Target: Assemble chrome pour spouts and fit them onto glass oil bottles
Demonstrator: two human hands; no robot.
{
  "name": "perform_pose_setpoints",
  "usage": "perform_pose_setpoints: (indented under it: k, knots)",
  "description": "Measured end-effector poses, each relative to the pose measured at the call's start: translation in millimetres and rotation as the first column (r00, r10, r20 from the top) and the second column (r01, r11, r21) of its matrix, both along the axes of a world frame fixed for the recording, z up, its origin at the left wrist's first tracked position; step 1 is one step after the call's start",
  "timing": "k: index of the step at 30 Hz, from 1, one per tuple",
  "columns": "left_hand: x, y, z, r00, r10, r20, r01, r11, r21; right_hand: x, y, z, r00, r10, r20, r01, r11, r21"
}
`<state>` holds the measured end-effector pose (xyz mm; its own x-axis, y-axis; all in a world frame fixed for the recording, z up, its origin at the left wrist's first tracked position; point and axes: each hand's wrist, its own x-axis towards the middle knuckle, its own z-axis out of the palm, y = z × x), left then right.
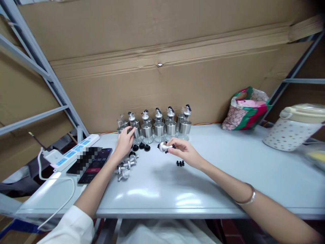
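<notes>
A row of small glass oil bottles (159, 130) with steel bands and pour spouts stands at the back of the pale table (228, 176). My left hand (124, 142) reaches to the leftmost bottles, its fingers curled round one of them (121, 128). My right hand (183, 150) pinches a silver and black pour spout (164, 147) just above the table, in front of the row. Loose silver spouts (125, 166) lie by my left wrist. Black caps (141, 146) sit in front of the bottles, and three tiny black plugs (180, 163) lie under my right hand.
A phone (98, 164) showing a timer and a white power strip (76, 152) with its cable lie at the left. A patterned bag (245, 110) and a dotted white jug (294, 130) stand at the right. Cardboard sheets and grey shelf struts form the back.
</notes>
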<state>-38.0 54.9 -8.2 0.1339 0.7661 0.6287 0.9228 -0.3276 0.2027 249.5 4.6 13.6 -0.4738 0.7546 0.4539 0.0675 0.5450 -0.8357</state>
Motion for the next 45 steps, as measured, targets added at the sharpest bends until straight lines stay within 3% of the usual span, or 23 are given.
perform_pose_setpoints:
  k: [4, 6, 8, 13, 15, 18, 19, 21, 22, 24, 26, 27, 29, 31, 34, 40, 42, 45]
  knots:
    - [-15.4, 7.4, -1.1, 0.957, 0.092, 0.276, -0.126, 0.987, 0.105, 0.6, 0.2, 0.5, 1.0, -0.013, 0.01, 0.013, 1.0, 0.014]
    - [-25.6, 15.4, -7.3, 0.866, 0.12, 0.485, -0.152, 0.988, 0.028, 0.6, 0.6, 0.3, 1.0, -0.019, 0.017, 0.019, 1.0, 0.024]
    - [-34.2, 24.3, -16.6, 0.751, 0.155, 0.642, -0.092, 0.987, -0.131, 0.2, 1.0, -0.3, 0.999, -0.017, 0.027, 0.017, 0.999, 0.033]
    - [-41.6, 34.3, -32.0, 0.726, 0.187, 0.662, -0.055, 0.975, -0.215, 0.2, 1.8, -1.4, 0.999, -0.031, 0.023, 0.03, 0.998, 0.057]
    - [-41.6, 30.2, -27.3, 0.728, 0.186, 0.66, -0.08, 0.979, -0.188, 1.1, 2.2, -1.2, 0.998, -0.055, -0.024, 0.057, 0.994, 0.088]
    - [-39.9, 16.9, -6.2, 0.733, 0.18, 0.656, -0.181, 0.981, -0.066, 2.5, 2.7, -0.9, 0.986, -0.128, -0.107, 0.145, 0.974, 0.173]
    - [-37.9, 11.1, 3.1, 0.74, 0.164, 0.652, -0.259, 0.964, 0.051, 2.7, 2.8, -0.9, 0.978, -0.156, -0.135, 0.18, 0.966, 0.184]
    - [-28.8, -1.9, 21.0, 0.751, 0.071, 0.657, -0.292, 0.927, 0.234, 2.5, 2.5, -1.0, 0.963, -0.19, -0.193, 0.218, 0.967, 0.135]
    - [-21.0, -9.1, 27.9, 0.749, 0.01, 0.662, -0.265, 0.921, 0.287, 2.1, 2.1, -0.9, 0.956, -0.197, -0.218, 0.22, 0.972, 0.084]
    - [1.5, -24.6, 34.1, 0.718, -0.081, 0.691, -0.152, 0.951, 0.27, 1.4, 0.7, -0.4, 0.941, -0.22, -0.259, 0.226, 0.974, -0.007]
    - [30.5, -41.8, 30.0, 0.606, -0.146, 0.782, 0.052, 0.988, 0.144, 0.9, -0.9, 1.0, 0.913, -0.271, -0.304, 0.274, 0.961, -0.035]
    - [45.7, -50.9, 25.1, 0.529, -0.159, 0.834, 0.175, 0.982, 0.076, 0.8, -1.6, 1.8, 0.895, -0.3, -0.33, 0.305, 0.952, -0.036]
    - [73.3, -68.7, 13.4, 0.342, -0.181, 0.922, 0.417, 0.909, 0.024, 0.6, -2.1, 3.3, 0.864, -0.336, -0.375, 0.343, 0.938, -0.049]
    - [92.6, -83.8, 3.4, 0.265, -0.155, 0.952, 0.606, 0.795, -0.039, 0.0, -1.9, 3.7, 0.847, -0.347, -0.403, 0.342, 0.936, -0.086]
    - [104.0, -97.8, -5.3, 0.238, -0.081, 0.968, 0.715, 0.689, -0.119, -1.6, -2.0, 2.7, 0.831, -0.352, -0.43, 0.342, 0.934, -0.103]
    - [109.1, -105.4, -12.9, 0.129, 0.108, 0.986, 0.805, 0.569, -0.168, -1.1, -7.5, 8.8, 0.833, -0.317, -0.454, 0.314, 0.946, -0.085]
    - [111.4, -105.7, -13.7, 0.093, 0.209, 0.973, 0.858, 0.479, -0.185, 1.0, -6.9, 12.5, 0.814, -0.316, -0.488, 0.327, 0.943, -0.065]
    - [112.6, -104.7, -13.6, 0.103, 0.3, 0.948, 0.929, 0.313, -0.2, 2.7, -4.0, 14.1, 0.801, -0.336, -0.494, 0.373, 0.927, -0.026]
